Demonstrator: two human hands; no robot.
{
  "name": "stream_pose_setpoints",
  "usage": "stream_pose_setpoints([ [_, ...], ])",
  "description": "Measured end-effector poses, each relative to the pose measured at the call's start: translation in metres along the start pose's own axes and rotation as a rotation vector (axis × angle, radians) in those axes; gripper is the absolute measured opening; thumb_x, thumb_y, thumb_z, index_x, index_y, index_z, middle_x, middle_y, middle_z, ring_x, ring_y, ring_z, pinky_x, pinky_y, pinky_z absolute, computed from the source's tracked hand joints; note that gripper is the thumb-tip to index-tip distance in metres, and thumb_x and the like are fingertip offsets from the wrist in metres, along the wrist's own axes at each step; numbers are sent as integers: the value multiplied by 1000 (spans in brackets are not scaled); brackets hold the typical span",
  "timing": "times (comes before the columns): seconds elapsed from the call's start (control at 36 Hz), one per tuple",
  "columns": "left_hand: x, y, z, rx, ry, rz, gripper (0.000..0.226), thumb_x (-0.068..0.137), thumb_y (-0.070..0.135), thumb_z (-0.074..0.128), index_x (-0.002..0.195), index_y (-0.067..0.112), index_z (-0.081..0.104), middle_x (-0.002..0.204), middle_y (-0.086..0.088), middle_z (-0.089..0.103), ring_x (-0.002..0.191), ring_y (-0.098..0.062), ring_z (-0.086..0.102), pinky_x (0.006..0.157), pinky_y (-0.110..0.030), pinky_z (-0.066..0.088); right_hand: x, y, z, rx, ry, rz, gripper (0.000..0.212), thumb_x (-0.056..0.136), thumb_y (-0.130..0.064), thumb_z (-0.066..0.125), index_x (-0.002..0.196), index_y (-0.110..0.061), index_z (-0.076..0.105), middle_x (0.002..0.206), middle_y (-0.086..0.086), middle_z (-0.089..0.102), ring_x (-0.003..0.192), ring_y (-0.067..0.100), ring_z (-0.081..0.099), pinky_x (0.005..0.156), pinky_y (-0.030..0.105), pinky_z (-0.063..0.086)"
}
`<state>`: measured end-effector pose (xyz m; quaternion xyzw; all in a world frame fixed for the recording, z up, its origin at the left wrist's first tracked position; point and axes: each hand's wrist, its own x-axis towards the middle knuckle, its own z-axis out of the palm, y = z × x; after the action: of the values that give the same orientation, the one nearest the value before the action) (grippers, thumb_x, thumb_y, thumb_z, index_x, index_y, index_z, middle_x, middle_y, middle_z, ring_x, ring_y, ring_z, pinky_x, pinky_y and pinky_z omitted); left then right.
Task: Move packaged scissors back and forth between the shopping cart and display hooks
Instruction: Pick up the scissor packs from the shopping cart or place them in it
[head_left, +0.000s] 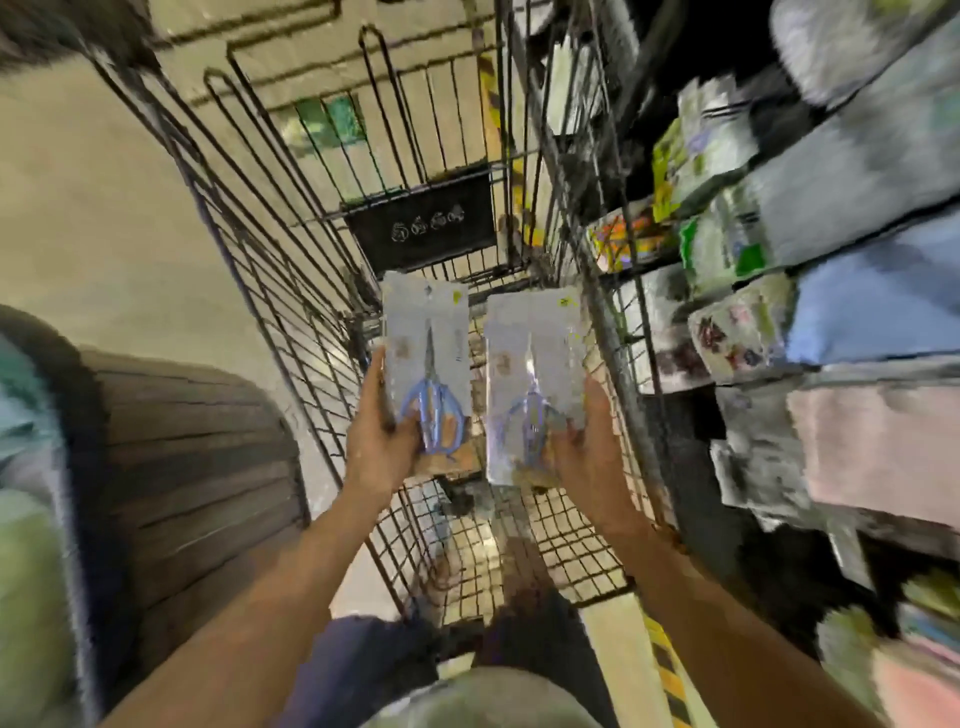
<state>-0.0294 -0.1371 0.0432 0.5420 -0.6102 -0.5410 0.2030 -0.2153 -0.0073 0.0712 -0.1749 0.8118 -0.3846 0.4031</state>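
Note:
Two packs of blue-handled scissors on pale cards are held over the black wire shopping cart (291, 291). My left hand (376, 441) grips the lower edge of the left scissors pack (428, 364). My right hand (589, 441) grips the lower right corner of the right scissors pack (532, 384). Both packs stand upright, side by side, a small gap between them, inside the cart's basket. No display hooks are clearly visible; the picture is blurred.
Shelves with packaged goods (727, 249) and folded blue and pink cloths (878, 415) line the right side, close to the cart. A dark ribbed bin or basket (192, 467) stands at the left on the beige floor. Yellow-black floor tape (670, 670) runs along the shelf base.

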Motion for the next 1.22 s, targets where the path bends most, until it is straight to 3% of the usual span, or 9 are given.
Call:
stream_pose_setpoints([
  [0.11, -47, 34, -38, -15, -47, 75, 74, 93, -1, 68, 148, 35, 36, 145, -10, 56, 128, -15, 60, 102, -27, 53, -58, 1, -17, 123, -36, -98, 66, 97, -54, 49, 154, -30, 26, 131, 1, 63, 110, 24, 68, 85, 52, 59],
  [0.17, -67, 41, -57, -22, -73, 82, 75, 93, 1, 68, 152, 32, 35, 148, -5, 54, 131, -19, 58, 105, -36, 52, -91, -8, -22, 129, -17, -131, 64, 99, -45, 54, 154, -26, 26, 130, -9, 60, 113, 8, 65, 88, 38, 59],
  [0.22, -86, 49, -75, -16, -99, 91, 74, 94, 2, 67, 156, 22, 32, 145, 19, 53, 128, 1, 56, 106, -34, 51, -126, -19, -22, 126, 22, -159, 59, 103, -26, 53, 155, -21, 25, 138, -15, 56, 122, -1, 58, 97, 25, 53],
  [0.28, -103, 56, -87, -24, -114, 83, 73, 96, 2, 65, 158, 21, 31, 136, 38, 50, 124, 14, 52, 106, -30, 49, -156, -21, -22, 152, 43, -188, 61, 106, -14, 52, 158, -21, 21, 150, -7, 50, 136, 10, 52, 107, 37, 49],
  [0.61, -183, 82, -127, 26, -250, 213, 73, 95, 19, 69, 155, 41, 32, 153, 2, 50, 137, -22, 52, 104, -59, 50, -285, -4, -24, 322, 243, -162, 60, 102, -9, 57, 147, -44, 35, 135, -30, 57, 126, 4, 60, 103, 50, 53],
  [0.83, -238, 112, -103, 10, -382, 357, 68, 94, 8, 65, 149, 34, 36, 126, 47, 53, 111, 21, 56, 81, -10, 55, -351, 35, -67, 337, 446, -185, 59, 103, -9, 56, 151, -33, 31, 123, -34, 63, 102, 3, 71, 76, 43, 63],
  [0.94, -266, 114, -78, 5, -460, 399, 72, 92, 11, 68, 153, 36, 37, 150, 5, 52, 126, -7, 59, 88, -18, 57, -392, 59, -97, 372, 542, -220, 60, 103, -4, 53, 149, -33, 29, 134, -28, 60, 114, -2, 65, 81, 21, 58],
  [1.08, -333, 120, -31, 55, -548, 451, 75, 94, 13, 68, 154, 42, 33, 151, 5, 50, 124, -13, 61, 98, -41, 57, -459, 108, -139, 399, 643, -241, 63, 102, -1, 53, 154, -23, 27, 139, -20, 58, 105, 8, 70, 84, 17, 54],
  [1.22, -425, 124, 24, 81, -599, 553, 69, 96, 8, 65, 154, 31, 36, 148, 11, 43, 120, -18, 57, 80, -5, 52, -533, 171, -176, 478, 748, -226, 63, 101, -21, 55, 154, -39, 27, 153, -4, 47, 128, 2, 58, 91, 21, 56],
])
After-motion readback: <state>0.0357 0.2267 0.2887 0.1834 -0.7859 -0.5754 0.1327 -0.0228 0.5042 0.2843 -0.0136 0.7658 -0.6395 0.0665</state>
